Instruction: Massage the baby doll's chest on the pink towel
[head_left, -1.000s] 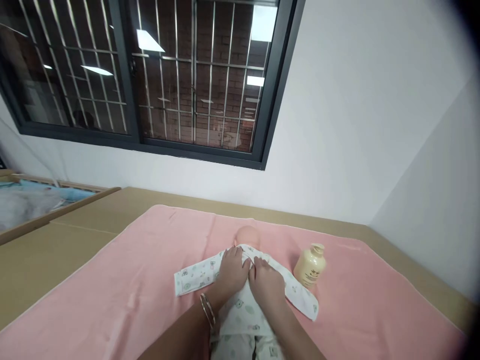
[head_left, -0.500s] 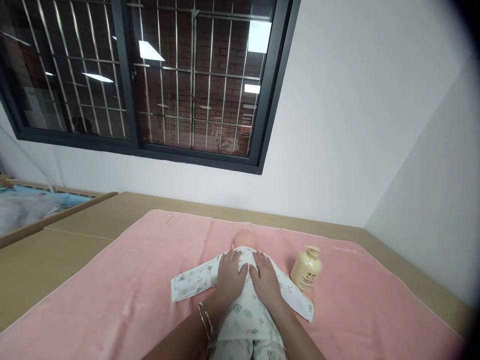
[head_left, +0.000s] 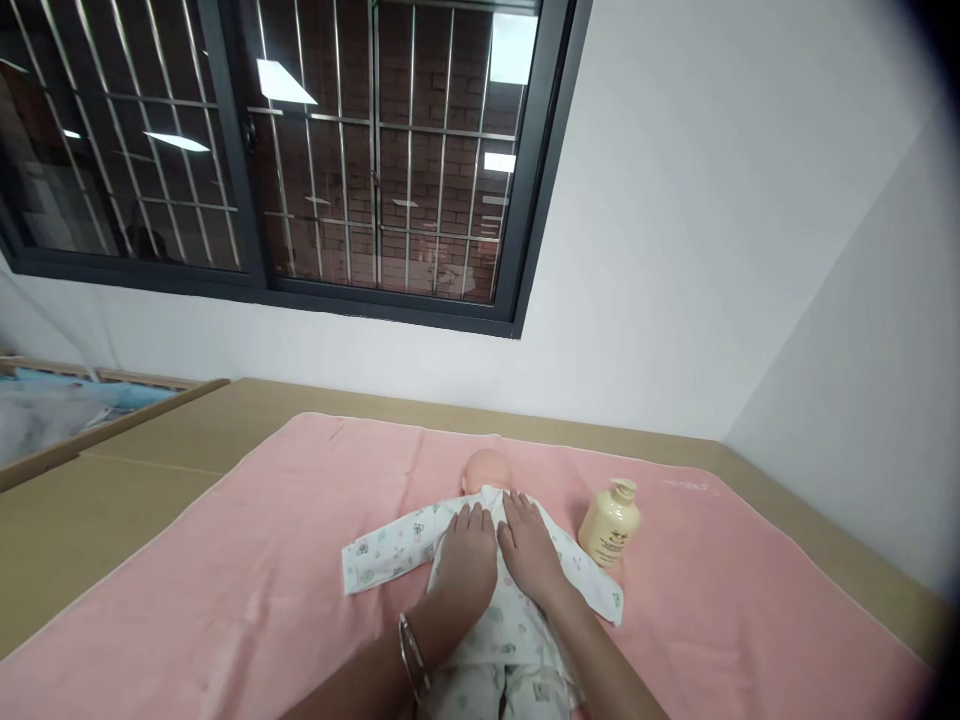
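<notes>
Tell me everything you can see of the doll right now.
The doll lies on its back on the pink towel, its bald, peach-coloured head pointing toward the wall. It wears a white printed suit of soft cloth, both sleeves spread flat to the sides with no doll hands showing. The left hand and right hand rest flat, side by side, on its chest. Its legs run out of view below. A cream pump bottle stands beside one sleeve.

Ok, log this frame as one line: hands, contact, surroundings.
left hand: flat on doll chest | right hand: flat beside it | garment: printed, sleeves spread | bottle: upright, right of doll | towel: pink, underneath
</notes>
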